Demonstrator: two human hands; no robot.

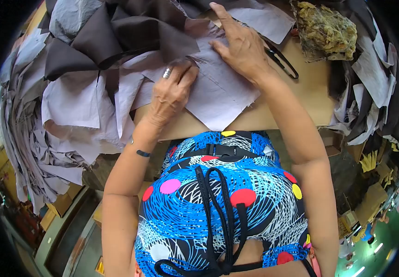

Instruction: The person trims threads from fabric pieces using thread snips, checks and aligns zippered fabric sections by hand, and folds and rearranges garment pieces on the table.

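Pale lilac cloth piece [222, 87] lies at upper centre of frame, one corner reaching the near edge of the tan table [312, 99]. Left hand [174, 87], ringed, has fingers curled down at the cloth's left side by dark cloth [137, 37]; grip cannot be told. Right hand [245, 51] spread, ungripping, over its upper right, beside a black-handled tool [280, 57].

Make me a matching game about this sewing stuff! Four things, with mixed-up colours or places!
Things:
1. left hand
2. scissors
3. fuzzy bundle
4. tabletop

Clues:
A. plain tan
B. wearing a silver ring
C. yellowish, at the picture's upper right
D. black-handled, beside the right hand

Right pairs: 1-B, 2-D, 3-C, 4-A
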